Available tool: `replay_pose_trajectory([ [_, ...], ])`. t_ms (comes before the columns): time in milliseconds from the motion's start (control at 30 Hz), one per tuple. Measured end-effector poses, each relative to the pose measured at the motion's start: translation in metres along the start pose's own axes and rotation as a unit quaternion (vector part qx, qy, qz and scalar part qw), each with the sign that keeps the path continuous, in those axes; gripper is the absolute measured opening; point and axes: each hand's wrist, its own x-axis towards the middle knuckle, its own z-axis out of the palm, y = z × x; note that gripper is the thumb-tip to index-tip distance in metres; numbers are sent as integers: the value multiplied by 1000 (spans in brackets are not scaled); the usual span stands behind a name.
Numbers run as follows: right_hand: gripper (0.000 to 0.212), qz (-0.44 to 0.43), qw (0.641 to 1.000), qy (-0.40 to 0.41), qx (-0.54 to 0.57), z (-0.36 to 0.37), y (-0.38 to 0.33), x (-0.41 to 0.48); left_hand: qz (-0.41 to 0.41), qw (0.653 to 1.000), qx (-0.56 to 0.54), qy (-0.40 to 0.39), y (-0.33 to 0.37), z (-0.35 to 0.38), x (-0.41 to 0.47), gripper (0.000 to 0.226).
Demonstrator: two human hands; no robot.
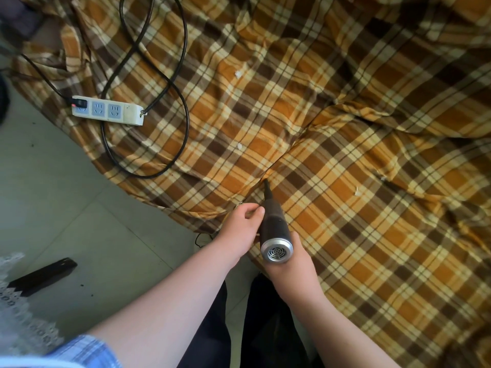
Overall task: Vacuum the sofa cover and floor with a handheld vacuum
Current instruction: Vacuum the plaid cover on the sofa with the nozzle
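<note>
Nearest the camera, the right hand [296,266] cups the handheld vacuum [273,224] from beneath, its grip wrapped round the dark barrel just ahead of the silver vented end. The left hand [237,229] lies bent-fingered against the barrel's left side, and whether its grip closes on the barrel cannot be told. The vacuum's thin nozzle [267,189] points away into a fold of the plaid sofa cover [372,208] at the edge above the pale floor [66,208], and farther off a white scrap [239,146], then a white power strip [106,110] and a looped black cable [183,75] lie on the cover.
</note>
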Motion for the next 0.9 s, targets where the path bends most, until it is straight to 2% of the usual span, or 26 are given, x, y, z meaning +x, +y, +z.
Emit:
replay_pose_trajectory([
  [167, 23, -6, 998, 14, 67, 15, -9, -2, 3, 1000, 14, 22, 1, -8, 4, 33],
  [500, 29, 20, 988, 0, 156, 43, 3, -22, -7, 1000, 3, 20, -30, -18, -10, 35],
  [600, 21, 53, 982, -16, 179, 58, 9, -31, -19, 999, 9, 36, -46, -24, -15, 33],
  [767, 26, 47, 987, -39, 146, 70, 19, -40, -39, 999, 0, 35, -68, -34, -25, 34],
  [900, 31, 17, 990, -18, 135, 66, 19, -40, -25, 999, -9, 37, -68, -34, -25, 31],
])
